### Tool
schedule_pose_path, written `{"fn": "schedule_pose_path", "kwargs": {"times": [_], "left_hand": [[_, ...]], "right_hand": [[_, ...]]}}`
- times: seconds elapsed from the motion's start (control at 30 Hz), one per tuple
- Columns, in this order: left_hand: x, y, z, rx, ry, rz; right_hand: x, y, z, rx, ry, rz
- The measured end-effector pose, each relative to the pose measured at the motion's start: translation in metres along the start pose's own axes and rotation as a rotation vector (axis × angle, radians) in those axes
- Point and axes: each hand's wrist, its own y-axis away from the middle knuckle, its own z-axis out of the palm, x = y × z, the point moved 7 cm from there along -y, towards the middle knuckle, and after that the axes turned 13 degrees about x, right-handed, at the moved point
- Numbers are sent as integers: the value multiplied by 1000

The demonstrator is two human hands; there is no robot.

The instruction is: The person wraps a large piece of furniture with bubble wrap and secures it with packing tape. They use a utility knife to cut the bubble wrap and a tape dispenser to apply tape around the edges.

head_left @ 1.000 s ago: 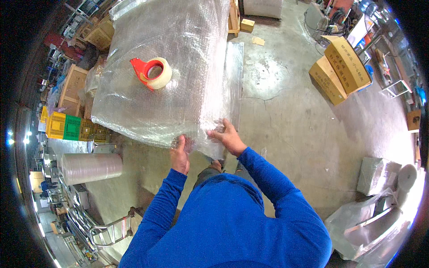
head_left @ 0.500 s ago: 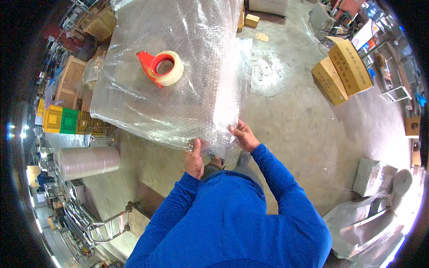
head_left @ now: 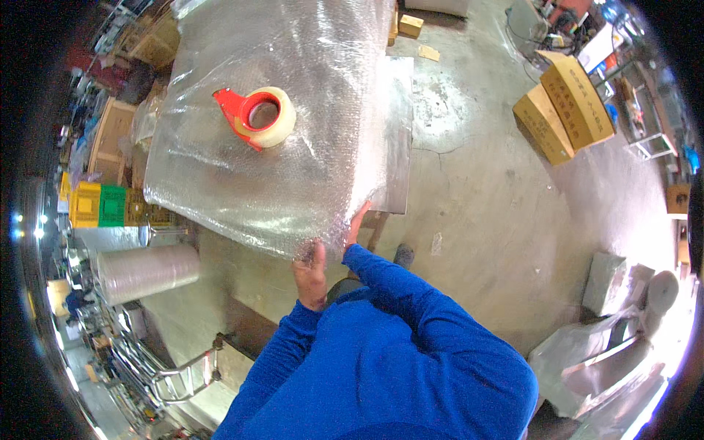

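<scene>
Clear bubble wrap (head_left: 220, 169) covers a wide flat-topped load in front of me, its near edge hanging toward my body. My left hand (head_left: 311, 277) grips that near edge, thumb up on top and the other fingers hidden beneath the plastic. At the near right corner, my right hand (head_left: 356, 224) is closed on the folded side of the wrap, its fingers partly hidden. On top of the wrap lies a red tape dispenser (head_left: 233, 110) with a roll of clear tape (head_left: 282, 125), touched by neither hand.
A grey flat panel (head_left: 400, 139) juts out along the load's right side. An open cardboard box (head_left: 546, 121) stands on the floor at right. To the left are a large plastic-wrapped roll (head_left: 150, 273), yellow and green crates (head_left: 86, 205) and a metal-framed cart (head_left: 176, 383).
My right hand has moved left and inward, folding the loose right-hand wrap against the corner. More of the grey panel shows. My left hand keeps its hold, shifted slightly left.
</scene>
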Motion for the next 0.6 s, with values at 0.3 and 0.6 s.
{"fn": "schedule_pose_path", "kwargs": {"times": [0.3,0.6], "left_hand": [[-64,-70,-1,-429,-761,379],[-51,-109,21,-346,-1000,766]], "right_hand": [[-2,23,7,-449,915,-735],[-112,45,-24,-489,929,-1045]]}}
